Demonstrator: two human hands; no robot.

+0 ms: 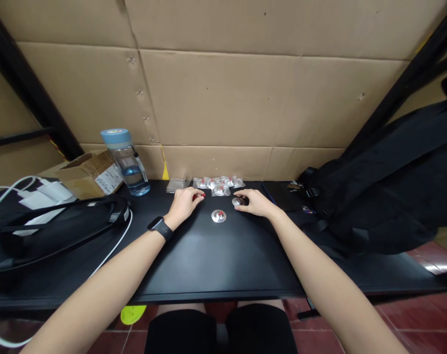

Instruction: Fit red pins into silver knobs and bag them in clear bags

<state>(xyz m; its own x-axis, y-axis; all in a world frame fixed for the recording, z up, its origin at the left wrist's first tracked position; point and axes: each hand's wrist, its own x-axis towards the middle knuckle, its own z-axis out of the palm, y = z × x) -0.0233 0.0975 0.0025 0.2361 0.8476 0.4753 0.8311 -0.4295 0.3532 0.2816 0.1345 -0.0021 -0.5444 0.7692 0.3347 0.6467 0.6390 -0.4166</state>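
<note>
My left hand [184,202], with a black watch on its wrist, rests on the black table [216,255] with fingers curled around a small red piece [201,195]. My right hand [255,201] lies to the right, fingers closed over a round silver metal part [238,201]. Between the two hands a second silver disc with a red centre [218,216] lies loose on the table. Just behind the hands, several small clear bags holding similar silver and red parts [219,185] lie in a row by the cardboard wall.
A clear water bottle with a blue cap [125,161] and an open cardboard box [89,172] stand at the back left. A black bag with white cables [54,226] fills the left side. A large black bag [385,191] leans at the right.
</note>
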